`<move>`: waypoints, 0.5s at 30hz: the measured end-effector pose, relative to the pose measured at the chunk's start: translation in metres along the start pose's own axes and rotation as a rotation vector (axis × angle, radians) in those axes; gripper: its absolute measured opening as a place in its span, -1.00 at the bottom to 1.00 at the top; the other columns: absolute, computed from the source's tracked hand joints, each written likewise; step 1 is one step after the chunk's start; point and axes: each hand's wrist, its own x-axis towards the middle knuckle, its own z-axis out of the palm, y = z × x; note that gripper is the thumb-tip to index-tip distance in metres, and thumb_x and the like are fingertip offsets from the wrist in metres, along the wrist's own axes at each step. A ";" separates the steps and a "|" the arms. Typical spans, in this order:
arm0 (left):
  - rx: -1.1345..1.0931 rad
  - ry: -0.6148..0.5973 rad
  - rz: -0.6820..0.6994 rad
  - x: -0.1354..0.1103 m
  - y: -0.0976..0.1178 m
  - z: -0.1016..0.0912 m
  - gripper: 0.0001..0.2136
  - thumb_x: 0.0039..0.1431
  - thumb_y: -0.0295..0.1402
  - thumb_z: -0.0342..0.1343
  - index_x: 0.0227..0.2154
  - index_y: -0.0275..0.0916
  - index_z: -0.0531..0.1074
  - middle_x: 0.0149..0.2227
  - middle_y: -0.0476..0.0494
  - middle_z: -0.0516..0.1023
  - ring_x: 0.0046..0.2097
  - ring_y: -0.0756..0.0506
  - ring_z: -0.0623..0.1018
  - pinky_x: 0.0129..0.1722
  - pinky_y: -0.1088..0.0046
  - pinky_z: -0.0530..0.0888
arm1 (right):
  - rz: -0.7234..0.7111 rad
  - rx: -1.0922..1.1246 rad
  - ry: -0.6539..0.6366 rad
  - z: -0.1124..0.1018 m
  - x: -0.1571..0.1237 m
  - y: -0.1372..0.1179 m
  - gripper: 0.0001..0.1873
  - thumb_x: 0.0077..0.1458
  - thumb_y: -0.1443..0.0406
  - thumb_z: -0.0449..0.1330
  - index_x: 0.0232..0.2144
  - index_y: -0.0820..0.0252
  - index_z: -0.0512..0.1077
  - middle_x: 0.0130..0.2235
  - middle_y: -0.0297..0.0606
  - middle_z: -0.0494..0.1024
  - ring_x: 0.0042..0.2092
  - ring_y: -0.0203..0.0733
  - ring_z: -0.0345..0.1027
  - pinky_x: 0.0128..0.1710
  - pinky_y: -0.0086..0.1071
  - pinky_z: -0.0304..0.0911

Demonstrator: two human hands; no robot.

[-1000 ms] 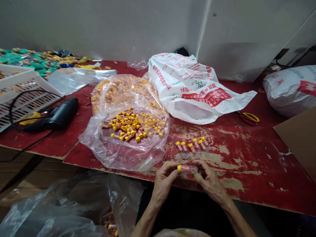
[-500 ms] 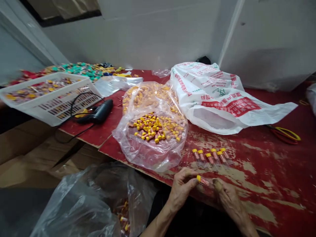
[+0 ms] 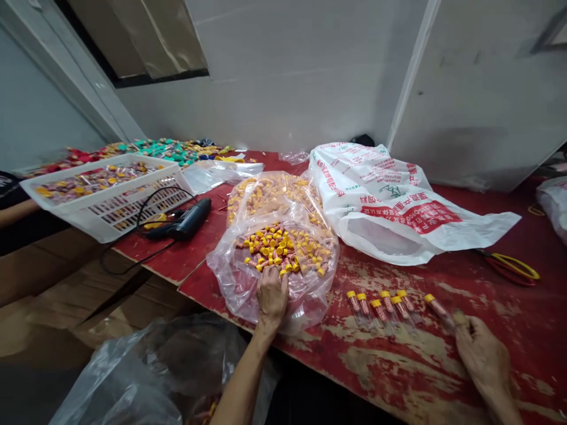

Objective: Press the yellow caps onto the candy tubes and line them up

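Note:
My left hand [image 3: 271, 297] reaches into the mouth of a clear plastic bag [image 3: 239, 292]. Its fingers are curled and pressed together against the small yellow-capped tubes [image 3: 270, 245]; the fingertips and anything between them are hidden. On the right, my right hand [image 3: 482, 348] pinches the end of a clear sleeve with one yellow-capped tube [image 3: 437, 306] of pink-red bits inside it. A tan covering shows at a fingertip of this hand. To the left of it, several sleeved tubes [image 3: 385, 304] lie in a loose row on the red, worn table [image 3: 398, 366].
A white printed sack [image 3: 372, 195] lies behind the row. Yellow-and-red-handled scissors [image 3: 514, 265] rest at right. A black corded tool [image 3: 190, 219] and a white basket [image 3: 133, 206] of packed tubes stand left, near another person's arm [image 3: 18, 213]. Another clear bag [image 3: 133, 366] sits below the table edge.
My left hand has let go of the sleeved tube and moved left to the tubes in the bag. My right hand has carried the sleeved tube right, beside the row. The view has tilted up slightly.

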 end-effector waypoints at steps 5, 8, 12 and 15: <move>0.092 -0.053 0.047 0.016 -0.011 0.021 -0.89 0.10 -0.45 -0.04 -0.41 -0.27 0.39 -0.35 -0.29 0.48 -0.24 -0.25 0.46 -0.22 0.25 0.38 | -0.132 -0.252 -0.039 0.013 0.011 -0.006 -0.56 0.16 0.03 -0.18 -0.29 0.12 0.40 -0.28 -0.01 0.56 -0.34 0.09 0.42 -0.40 -0.22 0.15; 0.085 -0.057 0.069 0.016 -0.014 0.023 -0.83 0.10 -0.44 -0.12 -0.41 -0.30 0.38 -0.37 -0.35 0.48 -0.27 -0.28 0.46 -0.25 0.22 0.38 | -0.179 -0.266 -0.039 0.013 0.007 -0.012 -0.61 0.20 0.08 -0.14 -0.32 0.12 0.41 -0.28 -0.08 0.58 -0.30 0.04 0.45 -0.39 -0.27 0.14; -0.054 0.170 0.018 0.007 -0.018 0.010 -0.73 0.14 -0.29 -0.13 -0.25 -0.31 0.40 -0.32 -0.30 0.52 -0.29 -0.26 0.50 -0.29 0.25 0.40 | -0.173 -0.315 0.050 0.009 0.009 -0.016 -0.64 0.25 0.13 -0.13 -0.27 0.14 0.41 -0.27 -0.14 0.57 -0.33 -0.03 0.44 -0.44 -0.32 0.07; -0.284 0.223 -0.082 -0.017 -0.007 0.002 -0.71 0.08 -0.15 0.03 -0.22 -0.21 0.44 -0.35 -0.15 0.55 -0.37 -0.18 0.52 -0.35 0.33 0.41 | -0.243 -0.274 0.127 0.011 0.017 -0.027 -0.67 0.26 0.19 -0.13 -0.25 0.16 0.40 -0.21 -0.16 0.54 -0.32 -0.09 0.41 -0.43 -0.34 0.07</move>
